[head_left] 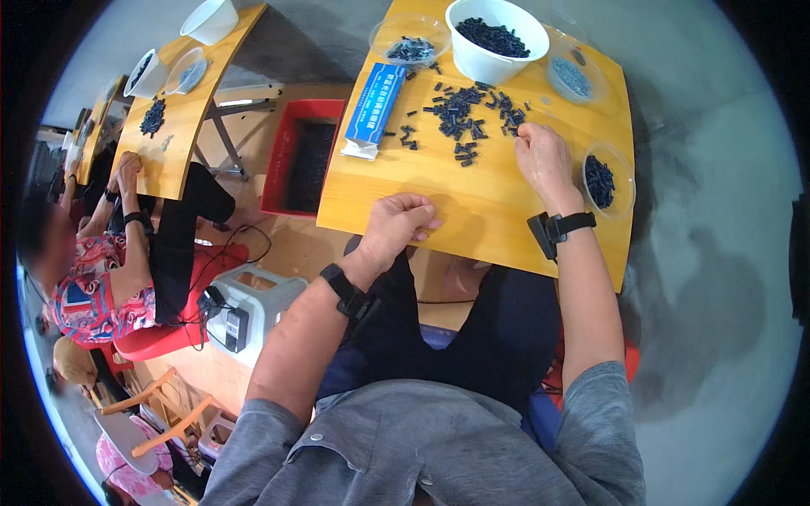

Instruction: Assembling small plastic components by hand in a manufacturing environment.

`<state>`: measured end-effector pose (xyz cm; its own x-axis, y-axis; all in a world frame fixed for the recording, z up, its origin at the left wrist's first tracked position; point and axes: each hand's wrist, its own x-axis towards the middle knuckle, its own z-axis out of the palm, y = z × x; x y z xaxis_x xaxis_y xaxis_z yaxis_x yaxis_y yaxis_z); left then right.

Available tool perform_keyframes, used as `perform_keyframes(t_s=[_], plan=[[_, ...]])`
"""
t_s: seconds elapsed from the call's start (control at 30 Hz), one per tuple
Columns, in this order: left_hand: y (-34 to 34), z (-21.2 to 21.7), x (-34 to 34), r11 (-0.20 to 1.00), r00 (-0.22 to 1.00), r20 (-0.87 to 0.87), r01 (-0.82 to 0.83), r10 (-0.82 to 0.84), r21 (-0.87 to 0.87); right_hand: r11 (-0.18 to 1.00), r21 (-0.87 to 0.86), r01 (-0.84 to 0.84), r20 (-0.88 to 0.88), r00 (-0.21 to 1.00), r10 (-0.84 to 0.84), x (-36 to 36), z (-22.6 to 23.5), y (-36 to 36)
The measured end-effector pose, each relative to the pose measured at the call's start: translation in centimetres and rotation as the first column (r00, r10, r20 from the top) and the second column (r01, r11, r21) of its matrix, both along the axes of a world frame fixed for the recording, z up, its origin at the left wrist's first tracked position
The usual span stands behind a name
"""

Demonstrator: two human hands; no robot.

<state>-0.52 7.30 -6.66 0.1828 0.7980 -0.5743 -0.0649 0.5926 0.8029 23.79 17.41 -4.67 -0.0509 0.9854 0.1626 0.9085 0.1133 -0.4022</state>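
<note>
My left hand (398, 226) is closed with curled fingers over the front edge of the yellow wooden table (498, 207); whatever it may hold is hidden. My right hand (544, 156) reaches farther in, its fingertips pinched together at the right side of a loose pile of small black cylindrical parts (456, 111). Anything between those fingertips is too small to name. A clear round tub (629, 187) with more black parts stands to the right of my right wrist. Behind the pile, a white bucket (464, 72) is filled with similar black parts.
A blue-and-white box (374, 110) lies left of the pile. Clear tubs of small metallic parts stand at the back left (380, 42) and back right (591, 94). A red bin (274, 181) sits beyond the left edge. Another person (105, 278) sits at a neighbouring table (179, 110).
</note>
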Motion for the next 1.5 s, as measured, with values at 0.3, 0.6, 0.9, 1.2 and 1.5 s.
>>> perform_keyframes(t_s=[0.3, 0.6, 0.9, 1.2, 1.5], plan=[[0.0, -0.4, -0.4, 1.0, 0.998, 0.062, -0.029, 0.029, 0.0, 0.99, -0.134, 0.049, 0.166, 0.986, -0.026, -1.1, -0.4, 1.6], [-0.2, -0.2, -0.5, 0.998, 0.99, 0.13, -0.064, 0.063, 0.004, 0.995, -0.093, -0.027, -0.553, 0.832, -0.029, -1.7, 1.2, -1.3], [-1.5, 2.2, 0.4, 0.987, 0.98, 0.169, -0.122, 0.103, 0.106, 0.926, -0.099, -0.364, -0.985, 0.168, -0.039, -4.0, 4.3, -6.9], [-1.3, 6.7, 1.1, 0.986, 0.949, 0.316, -0.056, 0.003, 0.16, 0.865, -0.154, -0.477, -0.915, 0.4, 0.058, -4.8, 6.1, -9.7], [-1.2, 6.4, 0.2, 0.969, 0.947, 0.204, 0.237, -0.246, 0.07, 0.751, -0.321, -0.577, -0.761, 0.629, 0.158, -4.4, 6.9, -11.5]])
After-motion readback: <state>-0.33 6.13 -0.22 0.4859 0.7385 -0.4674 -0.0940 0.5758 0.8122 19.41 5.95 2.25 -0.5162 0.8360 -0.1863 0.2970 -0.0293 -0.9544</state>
